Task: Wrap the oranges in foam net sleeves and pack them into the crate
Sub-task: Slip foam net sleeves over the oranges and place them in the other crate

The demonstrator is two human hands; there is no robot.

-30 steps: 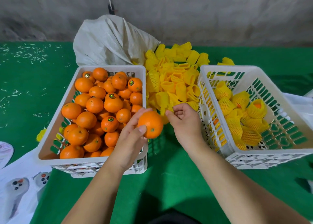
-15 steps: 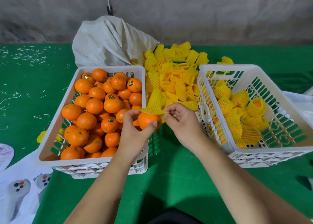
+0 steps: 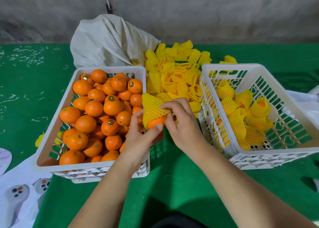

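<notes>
While both hands (image 3: 183,124) stretch it, webbed foam sleeve (image 3: 152,109) (yellow) cones over glossy orange (image 3: 156,122).

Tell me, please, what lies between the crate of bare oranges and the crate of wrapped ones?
In the head view, a heap of loose yellow foam net sleeves lies there, with both hands sleeving an orange nearer the camera.

No text can be read anywhere. Several oranges (image 3: 110,107) in the left crate (image 3: 51,136) carry small round stickers (image 3: 131,84), dark with gold and green, too small to make out. Raised lettering on the crate's far wall (image 3: 127,75) is blurred and partly hidden.
</notes>
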